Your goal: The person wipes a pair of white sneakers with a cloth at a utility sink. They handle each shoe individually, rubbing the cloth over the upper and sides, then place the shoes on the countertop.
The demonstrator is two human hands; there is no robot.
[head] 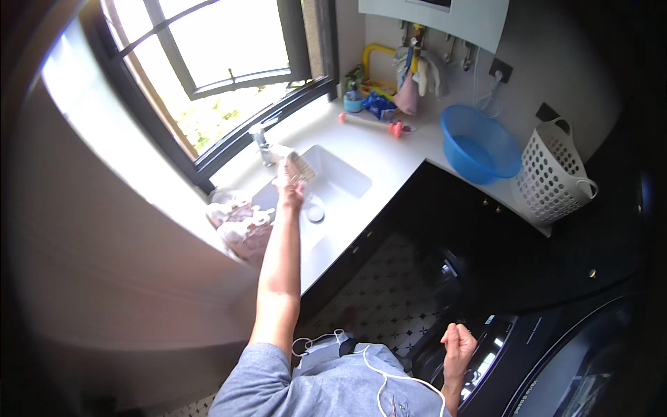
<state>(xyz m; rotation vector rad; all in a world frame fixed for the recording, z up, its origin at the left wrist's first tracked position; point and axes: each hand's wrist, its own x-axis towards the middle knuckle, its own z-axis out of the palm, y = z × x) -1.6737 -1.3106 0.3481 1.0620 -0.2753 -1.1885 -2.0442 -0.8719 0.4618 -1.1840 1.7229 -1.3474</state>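
Note:
My left hand (289,188) is stretched out over a white sink basin (338,174). It grips a pale, checked item (302,166), perhaps a cloth or sponge; blur hides its exact kind. Just beyond it stands a chrome faucet (262,146). A round drain (315,214) shows in the basin below the hand. Left of the forearm, pink and white fabric things (245,227) lie against the wall side of the sink. My right hand (458,343) is curled into a fist near my body, beside the dark washing machine (500,333), with nothing visible in it.
A blue plastic basin (477,151) and a white perforated laundry basket (552,169) stand on the right-hand counter. A pink-ended roller (370,124), a blue packet (379,106) and a light-blue bottle (353,100) lie behind the sink. Gloves (424,70) hang below a wall unit. An open window (234,47) is behind.

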